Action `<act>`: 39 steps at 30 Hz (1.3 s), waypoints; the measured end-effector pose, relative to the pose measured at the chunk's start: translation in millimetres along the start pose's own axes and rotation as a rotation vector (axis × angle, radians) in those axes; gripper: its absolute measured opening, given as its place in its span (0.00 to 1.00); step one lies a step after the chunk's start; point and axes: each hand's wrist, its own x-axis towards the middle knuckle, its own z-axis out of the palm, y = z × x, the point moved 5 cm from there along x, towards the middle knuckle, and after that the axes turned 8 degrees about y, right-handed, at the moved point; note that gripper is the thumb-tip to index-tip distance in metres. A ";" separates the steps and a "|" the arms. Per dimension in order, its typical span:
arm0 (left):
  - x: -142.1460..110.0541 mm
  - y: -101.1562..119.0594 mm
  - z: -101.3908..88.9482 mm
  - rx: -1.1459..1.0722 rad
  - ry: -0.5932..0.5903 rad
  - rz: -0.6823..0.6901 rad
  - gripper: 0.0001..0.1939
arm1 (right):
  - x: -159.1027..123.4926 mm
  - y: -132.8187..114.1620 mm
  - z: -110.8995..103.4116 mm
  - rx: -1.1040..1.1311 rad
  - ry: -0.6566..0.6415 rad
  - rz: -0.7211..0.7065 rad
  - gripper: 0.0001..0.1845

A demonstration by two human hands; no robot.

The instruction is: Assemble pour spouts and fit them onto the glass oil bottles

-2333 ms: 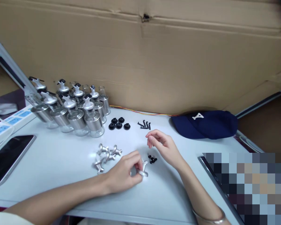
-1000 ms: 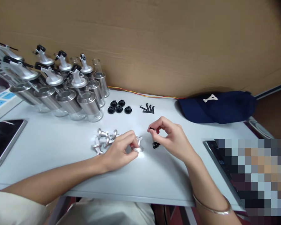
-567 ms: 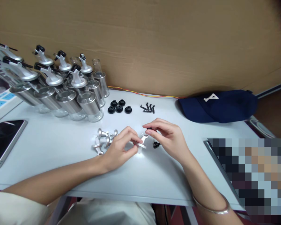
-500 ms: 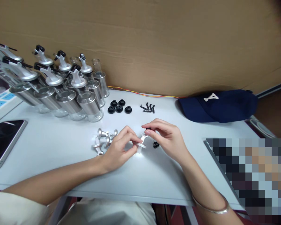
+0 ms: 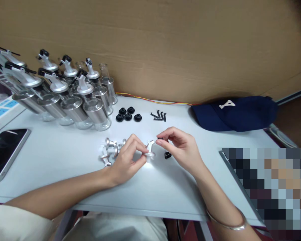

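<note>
Bare white tabletop (image 5: 150, 197) lies open in front of both hands; clear glass-and-steel bottles (image 5: 94, 110) block the back left, a navy-blue cloth cap (image 5: 237, 113) the back right.

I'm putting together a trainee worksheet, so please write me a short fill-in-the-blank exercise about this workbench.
1. A silver spout is held in the ____ hand.
2. The right hand pinches a small piece whose colour is ____.
3. In the group of round black stoppers beside the bottles, there are ____ stoppers.
4. The white letter on the dark blue cap is ____.

Missing words: left; black; five; Y.
</note>
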 end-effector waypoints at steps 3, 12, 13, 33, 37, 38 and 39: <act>-0.9 -0.4 -0.3 -0.010 0.013 0.003 0.11 | -2.0 1.0 4.7 -0.025 -0.058 -0.020 0.10; -0.6 0.3 1.0 -0.032 0.001 0.016 0.12 | -3.1 0.7 10.4 0.004 -0.111 -0.036 0.06; -0.7 0.0 1.2 -0.037 0.001 0.014 0.12 | -2.9 0.4 10.5 0.006 -0.104 -0.038 0.06; 0.4 0.1 4.5 -0.031 -0.068 0.005 0.12 | -2.2 0.2 9.6 0.117 -0.062 0.084 0.04; -1.0 -4.0 7.8 -0.084 -0.122 -0.078 0.13 | -1.8 0.3 9.6 0.176 -0.060 0.100 0.03; -1.3 -3.6 8.1 -0.095 -0.131 -0.070 0.13 | -1.8 0.4 9.8 0.189 -0.064 0.110 0.03; -1.5 -2.9 7.9 -0.097 -0.131 -0.053 0.12 | -2.0 0.7 10.3 0.204 -0.071 0.125 0.04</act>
